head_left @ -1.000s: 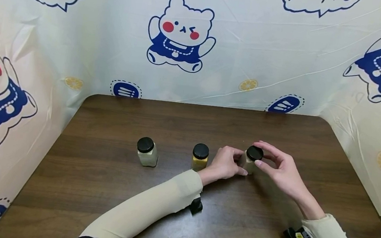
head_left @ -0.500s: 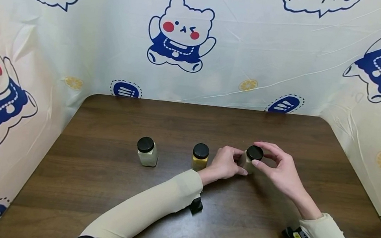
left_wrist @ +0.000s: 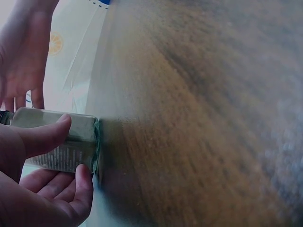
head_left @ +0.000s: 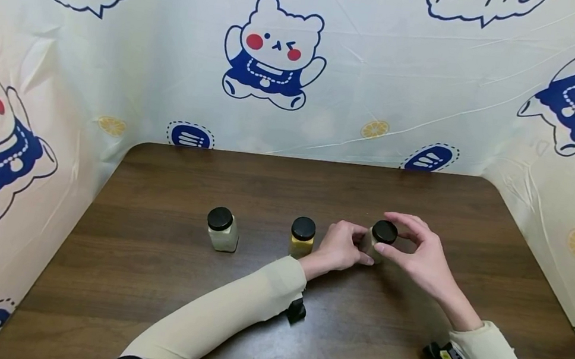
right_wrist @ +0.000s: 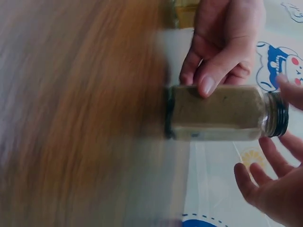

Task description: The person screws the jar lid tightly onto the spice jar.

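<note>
A glass jar (head_left: 370, 248) of pale brownish powder stands upright on the table under a black lid (head_left: 384, 231). From its left, my left hand (head_left: 337, 245) grips the body, thumb on the near side, as the right wrist view shows on the jar (right_wrist: 218, 113). At the top, my right hand (head_left: 426, 256) pinches the lid between thumb and fingers. The left wrist view shows the jar's base (left_wrist: 97, 142) meeting the tabletop, with a printed label on the glass.
Left of the hands stands a black-lidded jar (head_left: 302, 238) with yellow contents, partly behind the left forearm. Farther left is another black-lidded jar (head_left: 223, 231) with pale greenish contents. A cartoon-printed curtain (head_left: 355, 68) encloses the brown wooden table (head_left: 153, 307).
My right thumb has slid leftward along the near side of the lid, and the right wrist has shifted slightly left. The left hand and the jars keep their places.
</note>
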Motion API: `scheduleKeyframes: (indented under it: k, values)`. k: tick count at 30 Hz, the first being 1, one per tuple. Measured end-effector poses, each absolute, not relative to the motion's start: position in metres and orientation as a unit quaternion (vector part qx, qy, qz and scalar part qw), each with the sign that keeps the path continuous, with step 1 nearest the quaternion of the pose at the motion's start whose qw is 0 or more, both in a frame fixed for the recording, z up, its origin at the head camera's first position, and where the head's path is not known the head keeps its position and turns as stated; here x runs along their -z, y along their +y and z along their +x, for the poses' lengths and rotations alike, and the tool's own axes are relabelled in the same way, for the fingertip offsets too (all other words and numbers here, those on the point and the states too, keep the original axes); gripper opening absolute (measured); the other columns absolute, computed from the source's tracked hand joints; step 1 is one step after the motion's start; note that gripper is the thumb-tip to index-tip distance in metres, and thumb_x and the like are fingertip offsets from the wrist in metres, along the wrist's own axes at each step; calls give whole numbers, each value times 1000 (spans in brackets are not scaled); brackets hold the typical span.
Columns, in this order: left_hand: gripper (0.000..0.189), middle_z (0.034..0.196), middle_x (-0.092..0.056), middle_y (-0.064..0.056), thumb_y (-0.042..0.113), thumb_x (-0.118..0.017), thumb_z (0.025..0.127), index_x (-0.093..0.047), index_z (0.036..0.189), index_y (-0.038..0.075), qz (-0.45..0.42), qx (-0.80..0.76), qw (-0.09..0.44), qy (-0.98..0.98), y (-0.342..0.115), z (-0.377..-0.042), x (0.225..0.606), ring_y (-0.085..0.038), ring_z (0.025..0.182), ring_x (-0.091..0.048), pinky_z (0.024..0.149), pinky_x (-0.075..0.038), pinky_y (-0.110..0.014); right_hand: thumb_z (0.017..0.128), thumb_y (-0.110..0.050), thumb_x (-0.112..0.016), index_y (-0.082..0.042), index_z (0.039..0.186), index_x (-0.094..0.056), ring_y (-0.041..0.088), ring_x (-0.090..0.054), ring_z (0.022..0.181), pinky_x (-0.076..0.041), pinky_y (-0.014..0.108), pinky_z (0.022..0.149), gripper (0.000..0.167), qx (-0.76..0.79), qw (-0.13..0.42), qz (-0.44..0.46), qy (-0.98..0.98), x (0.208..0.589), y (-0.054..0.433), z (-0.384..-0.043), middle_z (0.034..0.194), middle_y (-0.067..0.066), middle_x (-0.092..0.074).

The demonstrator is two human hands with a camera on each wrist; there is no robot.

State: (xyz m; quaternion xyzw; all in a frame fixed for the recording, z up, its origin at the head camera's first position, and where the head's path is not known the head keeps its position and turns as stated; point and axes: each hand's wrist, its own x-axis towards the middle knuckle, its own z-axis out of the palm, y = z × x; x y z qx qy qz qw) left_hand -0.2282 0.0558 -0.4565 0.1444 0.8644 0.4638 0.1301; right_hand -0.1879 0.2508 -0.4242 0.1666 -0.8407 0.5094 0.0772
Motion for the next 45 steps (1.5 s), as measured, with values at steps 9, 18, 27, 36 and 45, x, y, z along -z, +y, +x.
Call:
scheduleKeyframes:
  k: [9,18,27,36,45]
  values:
    - [52,117,-77,2,16,-96,78,-78,127,14,134,-464,136,865,56,-228,455,-9,110,-69,98,-52,-29,98,9,-68,-5,154,-52,17,-55,135,-42,21,107,60,-576,22,218,-788,430,258,-191,149,25,-55]
    - [52,116,-78,2,15,-97,78,-78,126,13,135,-465,134,865,57,-229,456,-9,109,-69,96,-52,-27,100,11,-63,4,152,-50,10,-48,141,-39,19,110,54,-561,22,237,-793,434,261,-193,151,23,-54]
    - [53,116,-77,2,15,-97,78,-78,127,14,131,-470,137,862,56,-228,456,-9,109,-70,96,-53,-28,104,3,-60,-3,151,-55,32,-28,155,-39,17,109,48,-558,5,225,-799,432,262,-192,158,17,-49]
    - [55,119,-77,1,16,-97,78,-77,129,13,131,-467,139,864,57,-228,456,-10,112,-69,97,-53,-28,105,1,-59,-4,150,-57,30,-30,155,-40,18,109,45,-542,8,219,-812,432,263,-190,161,14,-46]
    - [56,118,-77,1,15,-97,77,-77,129,13,134,-467,137,863,57,-229,457,-10,111,-70,97,-53,-28,104,1,-61,-4,149,-59,32,-32,154,-39,16,108,45,-529,18,224,-819,434,264,-191,159,15,-48]
